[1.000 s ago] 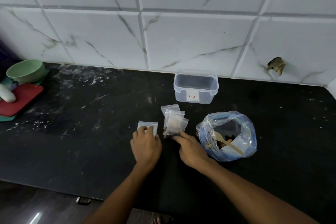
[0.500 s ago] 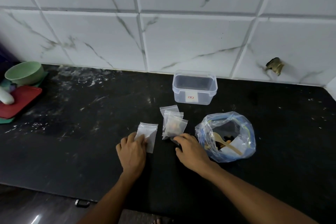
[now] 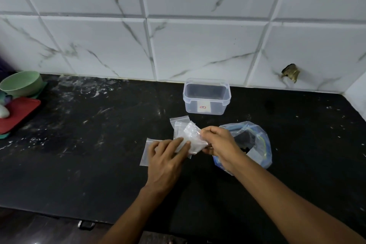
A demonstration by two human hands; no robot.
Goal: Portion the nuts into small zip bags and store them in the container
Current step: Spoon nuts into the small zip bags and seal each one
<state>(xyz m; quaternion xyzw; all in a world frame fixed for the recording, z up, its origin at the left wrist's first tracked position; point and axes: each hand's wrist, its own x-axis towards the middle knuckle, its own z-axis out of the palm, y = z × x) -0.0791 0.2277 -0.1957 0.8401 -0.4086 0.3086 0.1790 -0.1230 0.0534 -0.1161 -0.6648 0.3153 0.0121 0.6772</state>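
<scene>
My right hand (image 3: 216, 141) pinches a small zip bag (image 3: 192, 137) by its right edge and holds it just above the table (image 3: 83, 164), while my left hand (image 3: 166, 156) lies flat, fingers straight, touching that bag's near-left corner and resting over another empty bag (image 3: 145, 153) spread on the table. Two more small bags (image 3: 179, 123) lie just beyond, overlapping. The container (image 3: 207, 96) stands open at the far side against the tiled wall, apart from the bags, with nothing in it that I can see. To do this step well, I judge I should find the zip edge, rub the two lips apart with thumb and finger, and hold the mouth wide and upright before I reach for any nuts, since thin film like this clings to itself and folds shut. The big blue-tinted bag (image 3: 257, 142) to the right is half covered by my right wrist; something dark sits inside, probably the nuts, but I cannot make them out. Nor can I tell which edge of the held bag carries the zip, as it is blurred.
</scene>
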